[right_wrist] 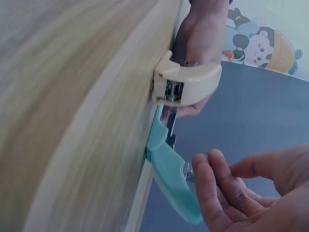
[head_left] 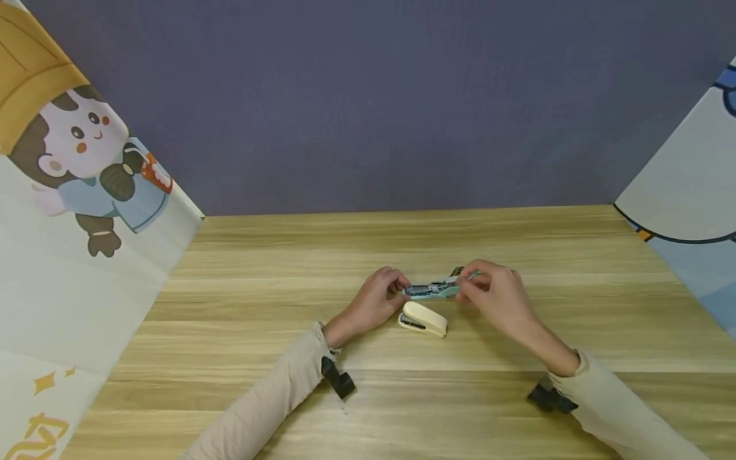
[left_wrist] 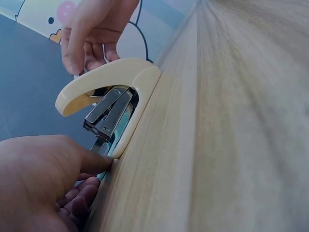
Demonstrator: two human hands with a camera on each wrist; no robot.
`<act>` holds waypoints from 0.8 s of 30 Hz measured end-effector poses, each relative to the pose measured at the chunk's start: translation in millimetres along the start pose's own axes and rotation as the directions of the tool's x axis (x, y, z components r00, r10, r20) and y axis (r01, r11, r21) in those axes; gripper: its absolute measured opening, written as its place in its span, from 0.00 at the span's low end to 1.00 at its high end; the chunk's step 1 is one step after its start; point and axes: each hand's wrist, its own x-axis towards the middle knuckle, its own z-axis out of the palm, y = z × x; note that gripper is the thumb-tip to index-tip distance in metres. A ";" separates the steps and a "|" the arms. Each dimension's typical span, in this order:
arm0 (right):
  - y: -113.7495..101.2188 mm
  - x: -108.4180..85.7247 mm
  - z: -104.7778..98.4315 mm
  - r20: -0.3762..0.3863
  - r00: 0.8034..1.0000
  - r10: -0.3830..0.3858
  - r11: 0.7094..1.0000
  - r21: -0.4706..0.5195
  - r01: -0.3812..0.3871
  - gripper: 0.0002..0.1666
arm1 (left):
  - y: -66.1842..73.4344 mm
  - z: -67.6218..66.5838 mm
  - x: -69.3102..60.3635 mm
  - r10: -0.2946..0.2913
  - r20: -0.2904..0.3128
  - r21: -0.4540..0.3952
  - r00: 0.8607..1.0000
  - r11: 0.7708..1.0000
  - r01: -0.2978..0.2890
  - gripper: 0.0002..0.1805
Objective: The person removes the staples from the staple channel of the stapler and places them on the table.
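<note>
A teal stapler (head_left: 439,291) lies on the table with its top cover swung far back, baring the metal magazine. My left hand (head_left: 376,299) pinches its front end between thumb and fingers. Over the opened cover, my right hand (head_left: 499,295) has thumb and fingertips together, with a small silvery piece between them, too small to identify. In the right wrist view the teal cover (right_wrist: 173,181) hangs back beside those fingers. Nearer the person sits a cream stapler (head_left: 424,318), its jaw apart. It hides part of the teal one in the left wrist view.
The wood-grain table (head_left: 287,268) runs back to a dark blue-grey panel (head_left: 402,108). Cartoon-printed panels stand at the left (head_left: 86,275) and right (head_left: 673,185). Black wrist cameras are strapped at both sleeves.
</note>
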 end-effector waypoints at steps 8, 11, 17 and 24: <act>4.9 -8.0 -16.8 -0.027 0.999 -0.029 0.999 -0.041 0.028 0.06 | 1.1 0.1 0.3 -0.005 -0.009 0.002 1.000 1.000 0.005 0.10; 7.2 -10.7 -23.7 -0.048 0.998 -0.046 0.997 -0.059 0.044 0.06 | 1.7 -0.4 0.1 -0.011 -0.007 -0.001 1.000 1.000 0.011 0.10; 15.4 -11.5 -37.5 -0.068 0.996 -0.060 0.997 -0.053 0.056 0.06 | 2.3 -0.7 -0.3 -0.007 -0.015 -0.003 1.000 1.000 0.007 0.10; 26.2 -7.1 -50.4 -0.039 0.999 -0.003 0.996 -0.093 0.000 0.08 | 1.1 -0.6 0.4 -0.009 -0.009 -0.002 1.000 1.000 0.009 0.10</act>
